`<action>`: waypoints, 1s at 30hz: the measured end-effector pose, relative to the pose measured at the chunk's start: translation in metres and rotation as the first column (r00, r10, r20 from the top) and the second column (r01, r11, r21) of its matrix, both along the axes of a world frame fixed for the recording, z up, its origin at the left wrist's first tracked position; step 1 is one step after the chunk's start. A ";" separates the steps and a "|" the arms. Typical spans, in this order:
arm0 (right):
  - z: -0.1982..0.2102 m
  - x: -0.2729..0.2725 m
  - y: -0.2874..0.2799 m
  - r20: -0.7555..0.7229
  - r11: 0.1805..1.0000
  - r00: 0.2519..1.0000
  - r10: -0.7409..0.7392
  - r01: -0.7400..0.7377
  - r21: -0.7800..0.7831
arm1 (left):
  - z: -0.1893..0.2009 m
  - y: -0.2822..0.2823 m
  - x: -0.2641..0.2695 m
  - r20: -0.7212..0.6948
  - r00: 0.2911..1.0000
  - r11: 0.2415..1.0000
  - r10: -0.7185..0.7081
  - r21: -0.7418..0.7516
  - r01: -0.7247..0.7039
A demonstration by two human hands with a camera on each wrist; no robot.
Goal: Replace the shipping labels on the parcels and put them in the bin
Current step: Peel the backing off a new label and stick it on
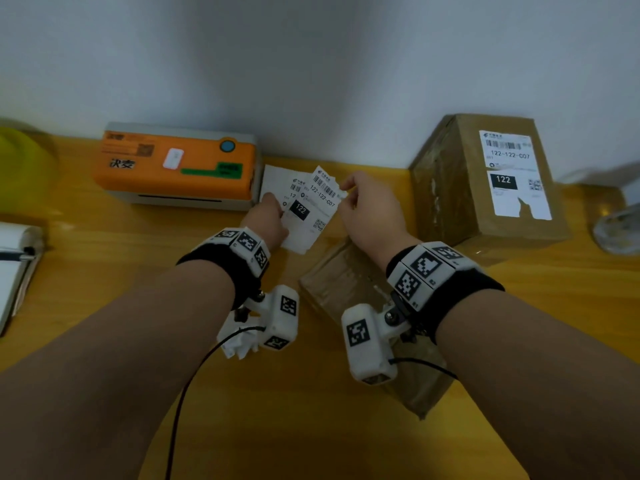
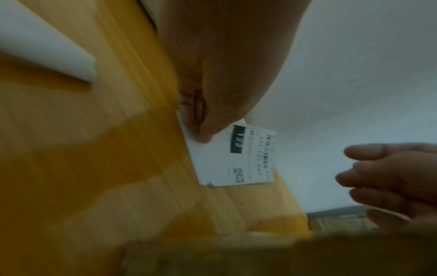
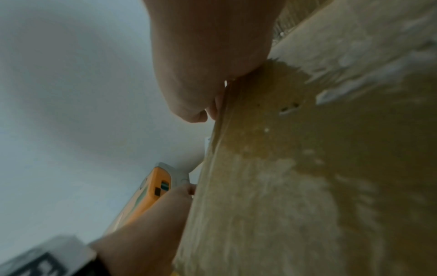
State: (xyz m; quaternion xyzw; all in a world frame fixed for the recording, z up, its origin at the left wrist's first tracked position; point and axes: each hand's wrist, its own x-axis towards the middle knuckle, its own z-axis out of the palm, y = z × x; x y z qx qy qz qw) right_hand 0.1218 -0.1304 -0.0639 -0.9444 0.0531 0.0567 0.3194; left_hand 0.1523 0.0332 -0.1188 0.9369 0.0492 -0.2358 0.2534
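I hold a small fan of white shipping labels (image 1: 311, 209) printed "122" above the wooden table, in front of the printer. My left hand (image 1: 268, 216) pinches their lower left side, thumb on top; the left wrist view shows that thumb (image 2: 212, 115) pressing the labels (image 2: 236, 158). My right hand (image 1: 367, 206) has thumb and forefinger closed on the top label's upper right corner. A flat brown parcel (image 1: 332, 285) lies under my right wrist and fills the right wrist view (image 3: 307, 168). A second, taller parcel (image 1: 485, 181) at the back right carries a torn label (image 1: 516, 174).
An orange label printer (image 1: 176, 164) stands against the wall at the back left, with blank white paper beside it. A notebook with a pen (image 1: 14, 268) lies at the left edge. A yellow-green object (image 1: 20, 161) sits far left, and something clear (image 1: 620, 230) far right.
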 end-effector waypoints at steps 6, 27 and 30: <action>0.011 -0.005 -0.004 0.004 0.991 0.995 -0.095 0.094 0.094 | 0.041 0.019 -0.017 0.186 0.980 0.981 -0.069 -0.165 0.100; 0.124 -0.087 -0.018 0.016 0.837 1.000 0.005 -0.013 0.547 | 0.209 0.005 -0.100 0.300 0.953 0.870 -0.032 -0.462 0.174; 0.128 -0.097 -0.018 0.010 0.844 1.000 0.017 -0.020 0.536 | 0.216 0.005 -0.103 0.257 0.956 0.897 -0.138 -0.377 0.231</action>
